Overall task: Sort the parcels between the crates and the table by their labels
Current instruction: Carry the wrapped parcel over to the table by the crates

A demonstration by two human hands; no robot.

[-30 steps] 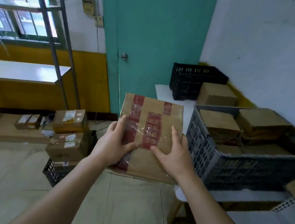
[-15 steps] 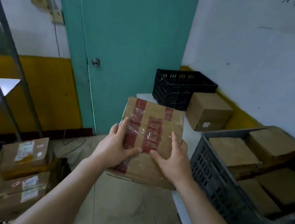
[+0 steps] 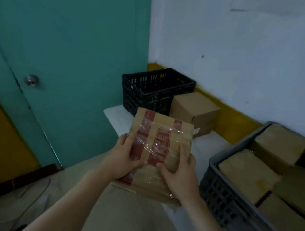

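Observation:
A flat brown parcel (image 3: 166,134) with red printed tape bands is held in front of me, over the near edge of the white table (image 3: 115,118). My left hand (image 3: 124,157) grips its left side, thumb across the red band. My right hand (image 3: 181,171) grips its right side. A grey crate (image 3: 232,206) on the table to the right holds several brown parcels (image 3: 245,173). A black crate (image 3: 156,89) stands at the table's far end, with a brown carton (image 3: 194,110) beside it.
A teal door (image 3: 60,48) with a round knob (image 3: 31,80) fills the left. The white wall rises behind the table. The floor below my arms is pale concrete.
My view has swung to the right and closer to the table. The floor crates and shelf on the left have left the frame. Both hands keep the same hold on the parcel.

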